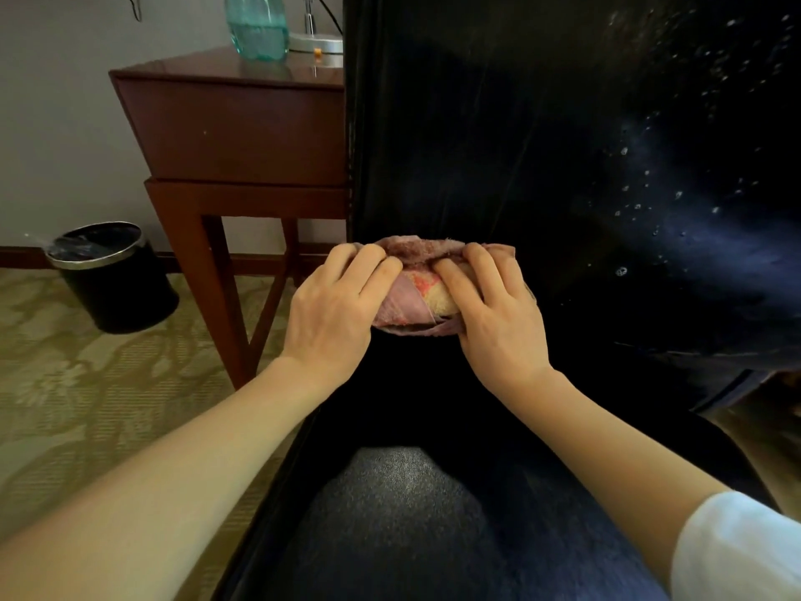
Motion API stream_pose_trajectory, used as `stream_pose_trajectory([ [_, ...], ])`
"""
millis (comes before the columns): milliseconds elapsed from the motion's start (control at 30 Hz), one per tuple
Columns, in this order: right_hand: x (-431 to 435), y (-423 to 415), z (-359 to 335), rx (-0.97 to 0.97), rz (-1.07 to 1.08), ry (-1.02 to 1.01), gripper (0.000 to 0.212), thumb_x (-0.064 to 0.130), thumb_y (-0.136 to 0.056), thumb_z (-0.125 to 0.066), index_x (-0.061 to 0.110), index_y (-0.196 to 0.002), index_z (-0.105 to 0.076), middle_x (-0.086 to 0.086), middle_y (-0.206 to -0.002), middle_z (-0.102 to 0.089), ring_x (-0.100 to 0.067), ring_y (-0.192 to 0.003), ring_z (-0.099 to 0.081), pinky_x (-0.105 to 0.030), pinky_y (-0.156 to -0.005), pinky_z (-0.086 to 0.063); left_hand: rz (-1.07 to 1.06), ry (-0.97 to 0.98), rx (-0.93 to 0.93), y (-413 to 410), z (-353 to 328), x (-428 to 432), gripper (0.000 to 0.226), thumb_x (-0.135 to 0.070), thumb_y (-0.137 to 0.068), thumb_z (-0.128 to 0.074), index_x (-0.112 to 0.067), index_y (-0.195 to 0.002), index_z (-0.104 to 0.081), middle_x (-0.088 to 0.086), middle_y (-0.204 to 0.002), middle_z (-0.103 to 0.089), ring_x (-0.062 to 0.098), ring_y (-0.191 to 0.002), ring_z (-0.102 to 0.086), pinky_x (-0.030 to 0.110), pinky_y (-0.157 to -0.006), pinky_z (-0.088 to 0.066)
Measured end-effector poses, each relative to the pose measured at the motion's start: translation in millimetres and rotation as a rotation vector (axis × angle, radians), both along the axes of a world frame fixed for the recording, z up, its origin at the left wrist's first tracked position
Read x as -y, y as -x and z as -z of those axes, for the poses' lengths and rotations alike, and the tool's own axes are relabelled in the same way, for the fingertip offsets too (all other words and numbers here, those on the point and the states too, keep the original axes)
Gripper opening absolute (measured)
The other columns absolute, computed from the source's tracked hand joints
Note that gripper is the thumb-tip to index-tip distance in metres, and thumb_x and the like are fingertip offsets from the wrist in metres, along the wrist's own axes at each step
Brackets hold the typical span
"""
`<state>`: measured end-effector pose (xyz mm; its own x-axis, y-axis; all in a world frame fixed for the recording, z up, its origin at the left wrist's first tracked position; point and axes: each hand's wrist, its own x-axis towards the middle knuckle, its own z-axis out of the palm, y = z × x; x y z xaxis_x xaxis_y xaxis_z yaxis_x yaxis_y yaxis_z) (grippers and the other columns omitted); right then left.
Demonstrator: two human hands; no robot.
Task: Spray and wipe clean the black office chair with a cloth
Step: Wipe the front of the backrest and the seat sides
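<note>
The black office chair [542,136] fills the middle and right of the view, its backrest upright and its seat running toward me. Spray droplets dot the backrest's right side. A folded pink cloth [414,299] with a red and yellow patch sits low on the backrest, near where it meets the seat. My left hand [336,314] grips the cloth's left side and my right hand [494,314] grips its right side, the fingers of both curled over its top edge. The cloth's middle shows between the hands.
A dark wooden side table [234,132] stands left of the chair, with a teal glass bottle [256,26] and a lamp base [314,45] on top. A black waste bin [115,277] with a liner sits on the patterned carpet by the wall.
</note>
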<state>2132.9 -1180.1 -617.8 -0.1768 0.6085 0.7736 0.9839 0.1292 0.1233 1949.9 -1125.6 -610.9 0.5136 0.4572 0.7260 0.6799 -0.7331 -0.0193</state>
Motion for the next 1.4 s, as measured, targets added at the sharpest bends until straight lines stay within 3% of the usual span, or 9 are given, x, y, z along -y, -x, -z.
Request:
stream_pose_trajectory([
  [100,0,0,6,0.02,0.004,-0.003,0.037,0.014,-0.088,-0.044,0.002,-0.118,-0.063,-0.022,-0.119,-0.059,-0.034,-0.108,-0.046,-0.044,-0.081,-0.051,-0.012,-0.015,-0.028,1,9,-3,0.04,0.0,-0.08,-0.047,-0.003,-0.117,-0.062,0.011,-0.111,-0.06,0.029,-0.105,-0.05,0.034,-0.062,-0.05],
  [233,0,0,17,0.064,0.03,0.018,0.038,0.011,-0.088,-0.044,0.002,-0.12,-0.062,-0.021,-0.12,-0.059,-0.033,-0.108,-0.046,-0.042,-0.087,-0.05,-0.024,-0.015,-0.048,2,22,-6,0.046,0.009,-0.072,-0.06,-0.001,-0.117,-0.062,0.012,-0.107,-0.061,0.032,-0.102,-0.055,0.036,-0.062,-0.051],
  [367,-1,-4,23,0.112,0.045,0.056,0.038,0.01,-0.09,-0.043,0.002,-0.123,-0.059,-0.02,-0.121,-0.058,-0.035,-0.107,-0.052,-0.042,-0.089,-0.049,-0.017,-0.013,-0.076,-1,29,-9,0.044,0.0,-0.077,-0.039,-0.002,-0.116,-0.061,0.011,-0.103,-0.059,0.032,-0.099,-0.056,0.035,-0.06,-0.049],
  [533,-1,-3,33,0.107,0.078,0.137,0.041,0.013,-0.089,-0.042,0.003,-0.127,-0.055,-0.019,-0.124,-0.055,-0.034,-0.106,-0.053,-0.042,-0.088,-0.05,-0.029,0.017,-0.095,-3,38,-11,0.048,-0.004,-0.076,-0.033,-0.002,-0.115,-0.061,0.011,-0.105,-0.059,0.032,-0.096,-0.057,0.035,-0.06,-0.05],
  [633,-3,-3,41,0.065,0.092,0.216,0.046,0.014,-0.086,-0.039,0.004,-0.129,-0.053,-0.018,-0.126,-0.053,-0.034,-0.108,-0.05,-0.045,-0.088,-0.05,-0.067,0.057,-0.134,-7,45,-14,0.048,0.0,-0.07,-0.05,-0.003,-0.117,-0.06,0.011,-0.108,-0.058,0.033,-0.096,-0.058,0.039,-0.067,-0.051],
  [767,-4,2,49,0.011,0.143,0.294,0.05,0.016,-0.082,-0.038,0.006,-0.129,-0.052,-0.016,-0.127,-0.051,-0.032,-0.109,-0.048,-0.043,-0.09,-0.049,-0.173,0.168,-0.222,-13,52,-14,0.067,0.001,-0.058,-0.068,-0.008,-0.124,-0.059,0.007,-0.112,-0.058,0.03,-0.099,-0.058,0.039,-0.076,-0.046],
  [1033,-3,16,63,-0.12,0.199,0.563,0.068,0.005,-0.072,-0.065,0.013,-0.136,-0.045,-0.01,-0.135,-0.042,-0.031,-0.115,-0.045,-0.041,-0.1,-0.045,-0.221,0.411,-0.274,-18,62,-18,0.064,-0.011,-0.088,-0.051,-0.028,-0.147,-0.032,-0.008,-0.142,-0.038,0.019,-0.127,-0.04,0.037,-0.098,-0.034],
  [1133,-4,20,63,-0.148,0.234,0.682,0.072,0.005,-0.082,-0.06,0.02,-0.145,-0.029,-0.004,-0.145,-0.026,-0.025,-0.128,-0.034,-0.032,-0.105,-0.037,-0.245,0.492,-0.278,-22,66,-21,0.062,-0.008,-0.09,-0.053,-0.031,-0.145,-0.035,-0.009,-0.143,-0.039,0.02,-0.129,-0.04,0.038,-0.098,-0.037],
  [1400,-14,25,55,-0.218,0.285,0.814,0.057,0.001,-0.086,-0.053,0.019,-0.139,-0.042,-0.005,-0.139,-0.036,-0.026,-0.122,-0.041,-0.032,-0.102,-0.039,-0.244,0.625,-0.338,-27,66,-26,0.047,-0.009,-0.09,-0.055,-0.028,-0.133,-0.051,-0.002,-0.129,-0.05,0.024,-0.12,-0.047,0.037,-0.093,-0.045],
])
